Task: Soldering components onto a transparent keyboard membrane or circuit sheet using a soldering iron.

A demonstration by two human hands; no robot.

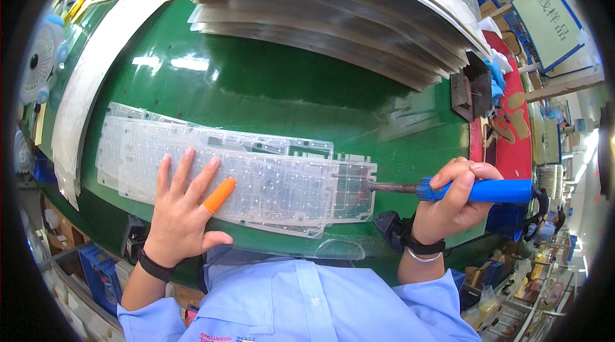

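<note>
A loose stack of clear membrane sheets (282, 183), keyboard-shaped and dotted with a printed circuit pattern, lies on the green table. My left hand (179, 211) rests flat on the left part of the stack with its fingers spread; an orange finger cot (220, 195) covers one finger. In my right hand (456, 204) is a soldering iron (506, 191) with a blue handle, gripped like a pen. Its metal shaft points left, and the tip is at the right end of the top sheet. Whether the tip touches the sheet I cannot tell.
A tall stack of thin sheets (333, 15) fills the far side of the green table (288, 98). Beyond its right end stands a dark metal holder (471, 89), near a red surface (512, 140). A long white strip (96, 73) and a small fan (43, 60) are at left.
</note>
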